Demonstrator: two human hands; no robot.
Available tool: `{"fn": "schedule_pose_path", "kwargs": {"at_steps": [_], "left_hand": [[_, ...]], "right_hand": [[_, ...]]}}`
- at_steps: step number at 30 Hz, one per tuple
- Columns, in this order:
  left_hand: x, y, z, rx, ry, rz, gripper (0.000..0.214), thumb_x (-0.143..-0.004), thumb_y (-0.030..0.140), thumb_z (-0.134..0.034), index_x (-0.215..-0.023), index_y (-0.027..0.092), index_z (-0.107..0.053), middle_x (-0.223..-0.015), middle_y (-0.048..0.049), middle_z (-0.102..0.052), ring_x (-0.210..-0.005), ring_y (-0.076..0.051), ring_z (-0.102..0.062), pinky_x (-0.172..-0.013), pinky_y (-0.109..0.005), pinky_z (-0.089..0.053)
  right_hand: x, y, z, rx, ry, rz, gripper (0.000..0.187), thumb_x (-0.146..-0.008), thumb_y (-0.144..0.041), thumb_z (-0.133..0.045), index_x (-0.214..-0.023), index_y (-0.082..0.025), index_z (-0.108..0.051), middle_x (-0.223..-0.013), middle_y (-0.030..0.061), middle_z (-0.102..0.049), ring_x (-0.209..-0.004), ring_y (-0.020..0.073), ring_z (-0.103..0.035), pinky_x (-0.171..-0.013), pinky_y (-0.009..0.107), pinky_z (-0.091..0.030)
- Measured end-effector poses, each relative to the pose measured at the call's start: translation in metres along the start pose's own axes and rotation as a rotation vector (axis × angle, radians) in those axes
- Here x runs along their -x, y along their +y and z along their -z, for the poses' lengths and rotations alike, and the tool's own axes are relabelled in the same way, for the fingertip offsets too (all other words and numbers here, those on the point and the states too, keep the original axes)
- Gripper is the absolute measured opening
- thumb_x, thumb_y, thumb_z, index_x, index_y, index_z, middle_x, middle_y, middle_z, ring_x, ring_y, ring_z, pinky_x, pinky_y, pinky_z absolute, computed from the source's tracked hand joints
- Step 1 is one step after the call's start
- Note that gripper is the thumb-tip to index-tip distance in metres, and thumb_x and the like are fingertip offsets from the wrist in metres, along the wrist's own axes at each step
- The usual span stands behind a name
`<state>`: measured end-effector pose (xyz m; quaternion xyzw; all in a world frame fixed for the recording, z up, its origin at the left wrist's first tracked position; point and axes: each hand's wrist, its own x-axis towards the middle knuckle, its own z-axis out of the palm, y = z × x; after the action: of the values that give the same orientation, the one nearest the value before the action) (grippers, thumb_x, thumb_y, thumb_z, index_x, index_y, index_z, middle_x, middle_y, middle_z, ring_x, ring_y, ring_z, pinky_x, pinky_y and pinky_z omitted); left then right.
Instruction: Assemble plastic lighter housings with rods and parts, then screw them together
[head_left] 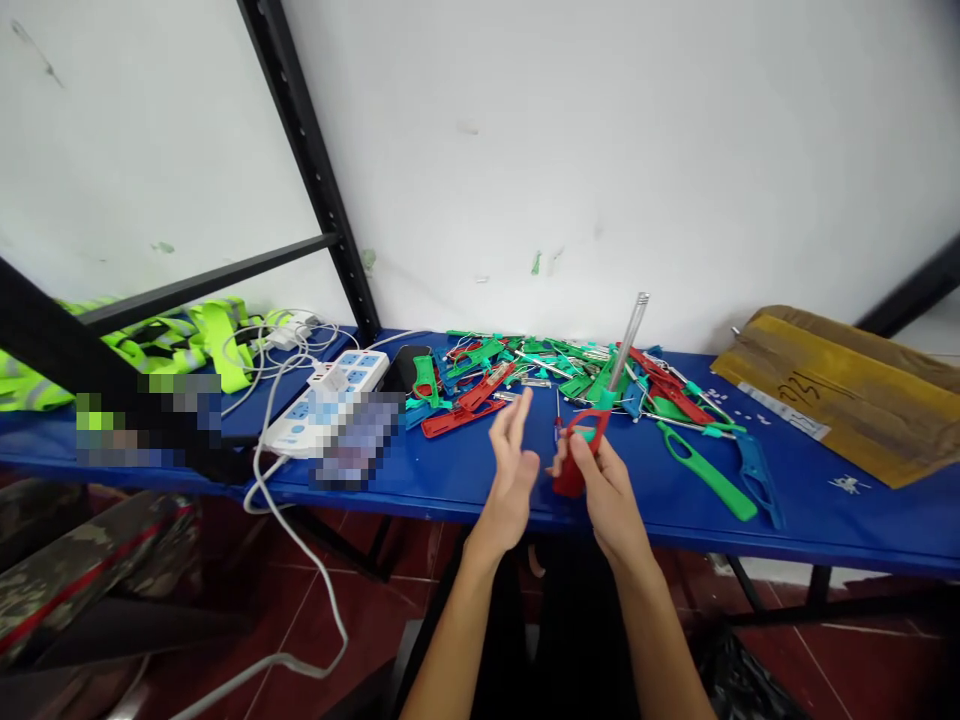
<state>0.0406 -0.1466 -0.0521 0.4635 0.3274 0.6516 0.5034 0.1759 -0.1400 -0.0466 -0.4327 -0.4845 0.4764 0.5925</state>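
My right hand (606, 485) grips a red plastic lighter handle (574, 458) with a green part and a long metal tube (628, 340) pointing up and away. My left hand (514, 462) is beside it, fingers stretched out and apart, holding nothing. Both hands hover over the front of a blue table (450, 480). Just beyond them lies a pile of red, green and blue plastic lighter shells and metal tubes (555, 375).
A white power strip (330, 400) with plugs and cables lies at the left, near a black phone (405, 368). Neon yellow vests (172, 345) sit far left behind black shelf bars. A brown cardboard sheet (847, 395) lies at the right. Loose green (709, 470) and blue (757, 475) shells lie right.
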Motion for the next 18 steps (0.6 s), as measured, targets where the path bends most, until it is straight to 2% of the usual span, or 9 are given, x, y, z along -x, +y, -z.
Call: {"fn": "schedule_pose_path", "kwargs": {"at_steps": [2,5,10,15,18], "left_hand": [[-0.005,-0.004,0.002,0.014,0.043,0.015,0.073,-0.1,0.075,-0.062,-0.156,0.032,-0.045,-0.179,-0.0128,-0.037,-0.17,-0.025,-0.028,-0.139,-0.047,-0.016],[-0.01,-0.011,0.006,0.029,0.024,0.015,0.071,-0.102,0.066,-0.068,-0.159,0.035,-0.037,-0.175,-0.0133,-0.044,-0.164,-0.025,-0.041,-0.136,-0.048,-0.024],[-0.009,-0.02,0.01,-0.051,-0.189,-0.048,0.069,-0.106,0.061,-0.064,-0.163,0.036,-0.034,-0.178,-0.0138,-0.038,-0.162,-0.027,-0.044,-0.133,-0.049,-0.031],[-0.013,-0.028,0.009,-0.114,-0.076,-0.027,0.065,-0.109,0.065,-0.054,-0.163,0.037,-0.031,-0.176,-0.0139,-0.038,-0.152,-0.028,-0.056,-0.128,-0.05,-0.04],[-0.013,-0.028,0.009,-0.13,-0.112,-0.05,0.064,-0.109,0.064,-0.054,-0.163,0.039,-0.031,-0.177,-0.013,-0.036,-0.148,-0.028,-0.059,-0.125,-0.049,-0.044]], "right_hand": [[-0.007,-0.001,0.009,-0.081,0.055,-0.053,0.046,-0.093,-0.066,-0.077,-0.101,-0.021,-0.069,-0.079,-0.0013,-0.063,-0.062,0.0134,-0.057,-0.061,0.028,-0.056],[-0.021,-0.001,0.023,-0.066,0.045,-0.111,0.053,-0.086,-0.07,-0.081,-0.088,-0.018,-0.069,-0.067,-0.0036,-0.056,-0.051,0.0096,-0.049,-0.049,0.024,-0.047],[-0.033,0.001,0.046,0.04,0.035,-0.101,0.056,-0.084,-0.073,-0.077,-0.077,-0.02,-0.063,-0.051,-0.0074,-0.046,-0.039,0.0075,-0.038,-0.038,0.021,-0.037],[-0.028,0.002,0.051,0.105,0.068,-0.039,0.046,-0.09,-0.067,-0.072,-0.087,-0.022,-0.062,-0.048,-0.0094,-0.045,-0.036,0.0089,-0.038,-0.034,0.021,-0.035],[-0.022,0.002,0.049,0.031,0.054,-0.045,0.041,-0.091,-0.062,-0.07,-0.103,-0.023,-0.065,-0.051,-0.0113,-0.045,-0.035,0.009,-0.035,-0.033,0.021,-0.035]]}}
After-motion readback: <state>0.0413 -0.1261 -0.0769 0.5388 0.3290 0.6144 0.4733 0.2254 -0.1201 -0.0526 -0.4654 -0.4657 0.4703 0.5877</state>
